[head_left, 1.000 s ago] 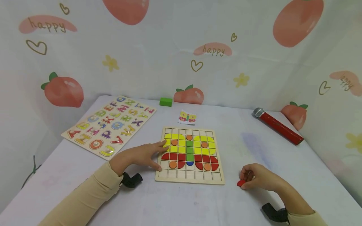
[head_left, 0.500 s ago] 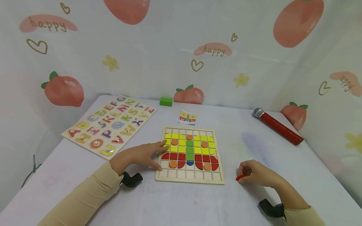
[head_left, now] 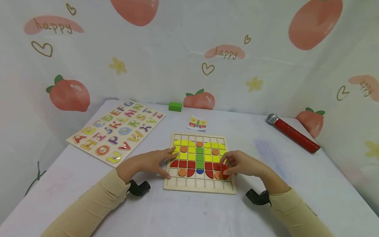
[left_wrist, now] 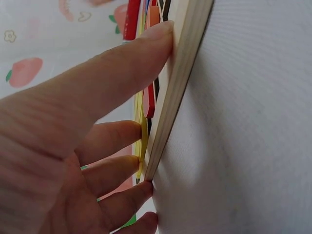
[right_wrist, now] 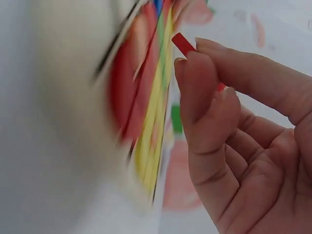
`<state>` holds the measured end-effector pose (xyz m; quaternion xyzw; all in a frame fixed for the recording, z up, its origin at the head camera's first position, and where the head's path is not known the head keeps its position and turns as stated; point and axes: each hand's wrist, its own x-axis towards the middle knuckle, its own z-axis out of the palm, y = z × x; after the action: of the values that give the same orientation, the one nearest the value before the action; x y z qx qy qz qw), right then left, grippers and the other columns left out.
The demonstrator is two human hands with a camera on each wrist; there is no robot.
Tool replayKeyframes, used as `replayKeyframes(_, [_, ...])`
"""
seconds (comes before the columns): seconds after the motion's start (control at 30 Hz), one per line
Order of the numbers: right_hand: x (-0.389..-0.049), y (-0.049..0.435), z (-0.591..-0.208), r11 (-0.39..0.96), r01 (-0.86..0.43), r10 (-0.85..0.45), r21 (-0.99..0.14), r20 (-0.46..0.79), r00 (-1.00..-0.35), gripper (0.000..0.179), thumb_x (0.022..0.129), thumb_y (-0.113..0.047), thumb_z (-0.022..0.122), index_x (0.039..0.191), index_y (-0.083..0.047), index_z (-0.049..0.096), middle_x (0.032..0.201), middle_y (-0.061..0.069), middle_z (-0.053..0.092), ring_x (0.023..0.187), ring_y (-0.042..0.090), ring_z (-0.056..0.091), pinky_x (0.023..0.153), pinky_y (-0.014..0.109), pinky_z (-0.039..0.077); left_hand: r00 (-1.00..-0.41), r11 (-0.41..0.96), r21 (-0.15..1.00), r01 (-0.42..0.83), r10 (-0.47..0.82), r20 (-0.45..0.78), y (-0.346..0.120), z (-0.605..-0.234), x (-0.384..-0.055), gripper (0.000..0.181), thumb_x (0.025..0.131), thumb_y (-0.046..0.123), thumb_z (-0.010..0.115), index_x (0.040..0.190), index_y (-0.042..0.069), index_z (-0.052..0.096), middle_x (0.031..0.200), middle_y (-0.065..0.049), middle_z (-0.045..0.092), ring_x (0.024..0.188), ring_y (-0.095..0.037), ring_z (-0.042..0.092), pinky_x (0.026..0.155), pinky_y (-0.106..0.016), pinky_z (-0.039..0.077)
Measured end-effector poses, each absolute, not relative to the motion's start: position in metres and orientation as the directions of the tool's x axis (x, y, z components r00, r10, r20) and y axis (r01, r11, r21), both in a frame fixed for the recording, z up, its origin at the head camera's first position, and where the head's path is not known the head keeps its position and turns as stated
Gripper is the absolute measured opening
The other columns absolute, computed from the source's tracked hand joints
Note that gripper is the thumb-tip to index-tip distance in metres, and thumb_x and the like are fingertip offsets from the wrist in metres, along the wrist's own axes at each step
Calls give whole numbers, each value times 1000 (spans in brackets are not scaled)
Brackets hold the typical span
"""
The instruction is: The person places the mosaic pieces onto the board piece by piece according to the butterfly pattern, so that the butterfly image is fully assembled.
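Note:
A wooden grid board point(head_left: 201, 190) lies on the table, with a butterfly pattern of yellow, red, green, orange and blue pieces. My left hand point(head_left: 145, 163) rests at its left side. Its thumb presses the light rim in the left wrist view, and two fingertips touch a yellow piece point(left_wrist: 143, 146). My right hand point(head_left: 247, 165) is over the board's right edge, close above the lower right red wing. Between thumb and fingers it pinches a small flat red puzzle piece point(right_wrist: 182, 44), mostly covered by the fingertips.
Behind the board lies a small butterfly picture card point(head_left: 197, 123), with a green block point(head_left: 175, 107) farther back. An alphabet peg puzzle point(head_left: 118, 131) lies at the left. At the back right is a red microphone-shaped object point(head_left: 296, 134).
My right hand has lifted the red puzzle piece from the table at the right and carried it left, over the board's right side. The left hand holds its place on the board.

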<state>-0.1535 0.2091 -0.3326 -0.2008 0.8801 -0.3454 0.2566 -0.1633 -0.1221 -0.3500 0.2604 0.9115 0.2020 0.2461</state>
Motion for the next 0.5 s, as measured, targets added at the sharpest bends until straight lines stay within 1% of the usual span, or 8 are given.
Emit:
replayKeyframes(0.13, [-165, 171, -331, 649, -255, -605, -717, -282, -745, 18, 83, -14, 70, 97, -5, 62, 78, 1, 59, 72, 15, 53, 63, 22, 50, -743, 782, 496, 378, 576, -341, -122, -351, -163, 81, 75, 36, 76, 144, 20, 38, 157, -3, 16, 144, -26, 17, 115, -46, 22])
replayKeyframes(0.23, [-171, 142, -331, 606, -300, -663, -737, -260, -702, 16, 85, -12, 67, 98, -4, 63, 79, 1, 61, 70, 12, 55, 64, 22, 51, -739, 781, 497, 379, 579, -345, -122, -351, -164, 80, 75, 37, 76, 144, 20, 37, 157, -2, 15, 145, -25, 16, 116, -46, 22])
replayKeyframes(0.43, [-174, 93, -337, 546, -278, -737, -790, -295, -608, 11, 87, -10, 64, 97, -5, 62, 77, 1, 61, 65, 11, 59, 64, 23, 53, -730, 765, 523, 377, 592, -340, -124, -351, -164, 80, 76, 37, 76, 143, 19, 38, 158, -2, 14, 145, -26, 15, 116, -47, 20])
replayKeyframes(0.5, [-174, 83, -340, 547, -280, -746, -789, -308, -591, 9, 88, -10, 64, 95, -7, 62, 77, 0, 60, 65, 10, 59, 64, 22, 53, -731, 761, 528, 378, 595, -334, -124, -351, -165, 78, 75, 37, 76, 142, 17, 40, 157, -3, 14, 144, -26, 16, 116, -47, 21])
